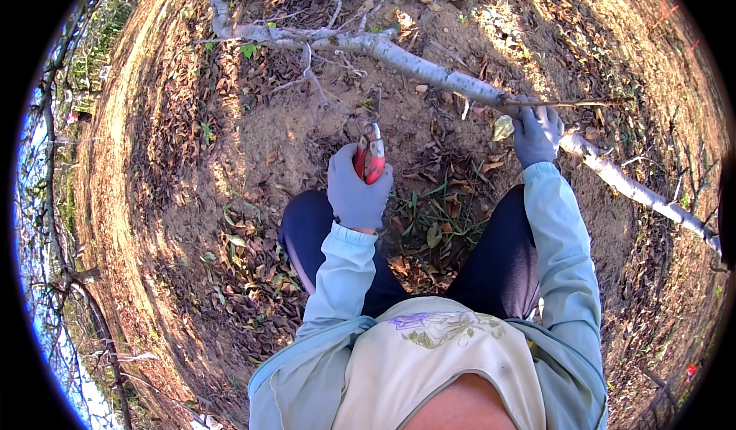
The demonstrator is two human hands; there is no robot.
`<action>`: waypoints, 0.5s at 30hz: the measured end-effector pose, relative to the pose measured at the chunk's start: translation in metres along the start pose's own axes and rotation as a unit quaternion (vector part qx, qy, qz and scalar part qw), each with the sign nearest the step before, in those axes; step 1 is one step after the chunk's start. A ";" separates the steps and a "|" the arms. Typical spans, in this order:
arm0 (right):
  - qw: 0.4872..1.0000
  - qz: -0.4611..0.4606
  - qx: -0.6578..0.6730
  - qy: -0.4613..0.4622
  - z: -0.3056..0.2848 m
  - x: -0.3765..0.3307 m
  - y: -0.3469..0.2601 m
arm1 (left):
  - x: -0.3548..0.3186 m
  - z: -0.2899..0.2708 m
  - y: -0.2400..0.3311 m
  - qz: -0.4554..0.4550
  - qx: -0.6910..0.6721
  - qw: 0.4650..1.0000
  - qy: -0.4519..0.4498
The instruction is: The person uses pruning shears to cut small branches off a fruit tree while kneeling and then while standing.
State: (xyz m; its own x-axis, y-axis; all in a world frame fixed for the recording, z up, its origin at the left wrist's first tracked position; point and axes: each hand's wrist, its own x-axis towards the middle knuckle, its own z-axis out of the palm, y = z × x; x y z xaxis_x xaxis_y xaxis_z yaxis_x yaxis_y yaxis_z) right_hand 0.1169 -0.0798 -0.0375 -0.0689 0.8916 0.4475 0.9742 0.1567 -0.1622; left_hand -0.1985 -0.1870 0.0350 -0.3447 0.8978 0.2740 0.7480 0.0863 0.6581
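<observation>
My left hand (pixel 357 192), in a grey glove, is closed round the red handles of a pair of pruning shears (pixel 374 154). Their blades point away from me, a little below a pale grey branch (pixel 437 73). That branch crosses in front of me from the far left to the right edge, with several side twigs. Wrapped over its right half is my right hand (pixel 537 132), also gloved. A thin brown twig (pixel 590 102) sticks out to the right by its fingers. The shears and the right hand are well apart.
Brown soil with dry leaves (pixel 257 261) surrounds me. Grass tufts (pixel 433 219) grow between my knees. A forked side twig (pixel 313 81) hangs from the branch towards the shears. Dark bare branches (pixel 50 146) stand at the far left, and thin twigs (pixel 690 181) at the right.
</observation>
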 end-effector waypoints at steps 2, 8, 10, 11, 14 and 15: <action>1.000 -0.001 0.003 -0.001 0.000 0.000 0.001 | 0.000 0.000 -0.003 0.005 0.010 1.000 -0.002; 1.000 0.008 0.005 0.004 -0.004 0.001 -0.003 | -0.008 0.000 0.000 -0.009 0.008 0.999 -0.046; 1.000 0.009 0.005 0.001 -0.004 0.001 -0.003 | -0.014 -0.001 -0.002 -0.024 -0.016 0.996 -0.080; 1.000 0.007 0.005 0.006 -0.004 0.001 -0.003 | -0.017 -0.002 -0.005 -0.036 -0.043 0.993 -0.103; 1.000 0.003 0.005 0.013 -0.005 0.001 -0.005 | -0.024 -0.014 -0.007 -0.108 -0.194 0.954 -0.199; 1.000 0.003 0.006 0.012 -0.004 0.001 -0.004 | -0.025 -0.022 -0.006 -0.137 -0.254 0.928 -0.233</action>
State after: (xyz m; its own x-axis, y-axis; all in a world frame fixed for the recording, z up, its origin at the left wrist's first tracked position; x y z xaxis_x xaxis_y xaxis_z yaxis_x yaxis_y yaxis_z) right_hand 0.1141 -0.0817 -0.0328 -0.0577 0.8822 0.4672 0.9721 0.1561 -0.1749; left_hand -0.2074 -0.2194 0.0395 -0.1105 0.9718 -0.2084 0.2629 0.2308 0.9368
